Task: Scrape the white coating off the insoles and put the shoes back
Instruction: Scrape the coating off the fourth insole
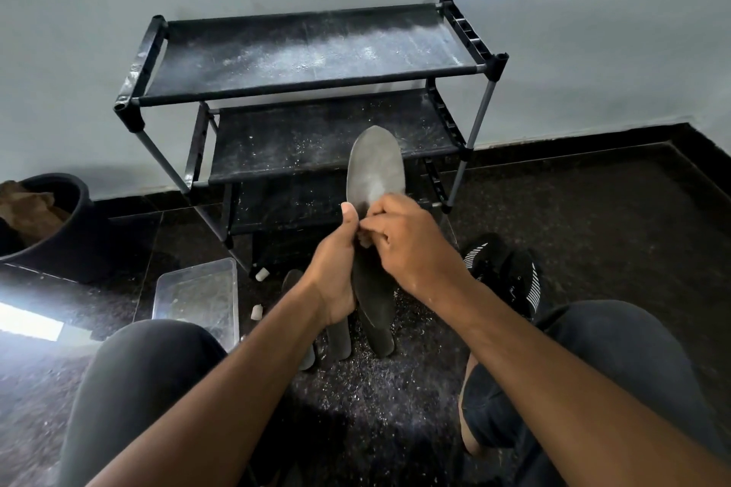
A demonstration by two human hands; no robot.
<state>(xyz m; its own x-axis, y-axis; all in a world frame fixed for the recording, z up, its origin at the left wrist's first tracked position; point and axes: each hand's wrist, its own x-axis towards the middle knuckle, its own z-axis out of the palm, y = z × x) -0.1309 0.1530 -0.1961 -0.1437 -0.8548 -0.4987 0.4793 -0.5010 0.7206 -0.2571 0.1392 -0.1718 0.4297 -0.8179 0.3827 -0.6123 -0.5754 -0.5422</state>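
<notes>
Presently, the scraping step is judged in hand: an insole (375,170) is held upright before the shoe rack (316,99), gripped at mid-length by the left hand (336,269), thumb up its edge. The right hand (403,237) is seen with fingers curled and pinched at the insole's middle; whether a tool is held cannot be told. Next, a whitish patch near the fingers is likely to need scraping. Spare insoles (340,340), black shoes (510,273) and a clear tray (197,297) are listed on the dark, flake-strewn floor (593,210); a pale wall (593,51) lies behind.
</notes>
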